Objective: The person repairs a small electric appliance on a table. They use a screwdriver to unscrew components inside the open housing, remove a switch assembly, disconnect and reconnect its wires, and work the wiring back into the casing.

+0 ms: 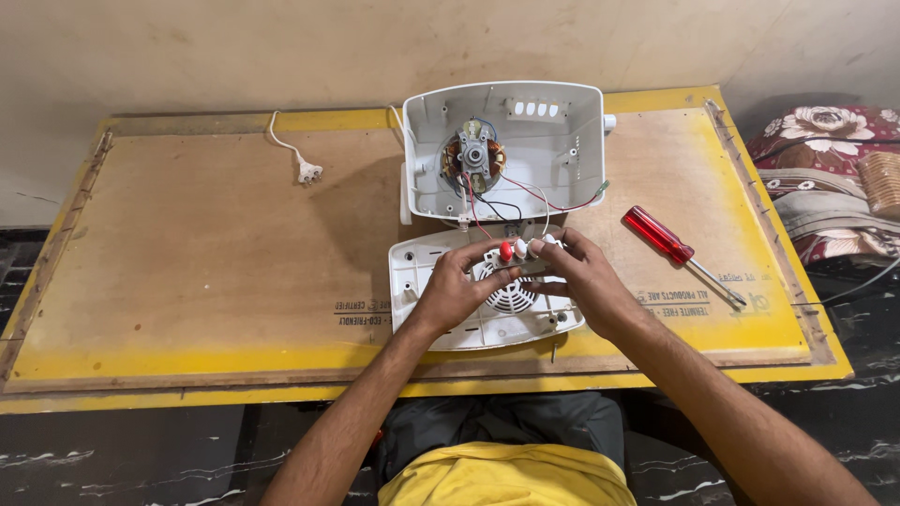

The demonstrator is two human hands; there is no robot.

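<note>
Both hands pinch a switch block (pixel 521 251) over the white base cover (pixel 422 300)
Left hand (pixel 457 289) and right hand (pixel 581 278) grip its ends; open plastic shell (pixel 562 159) with motor (pixel 474 156) behind, red screwdriver (pixel 661 235) right, plug (pixel 307 172) left, on plywood table (pixel 206 253)

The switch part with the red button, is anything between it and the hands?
No. Both hands, left and right, already hold the switch part above the white cover. Only its wires run back to the housing.
</note>
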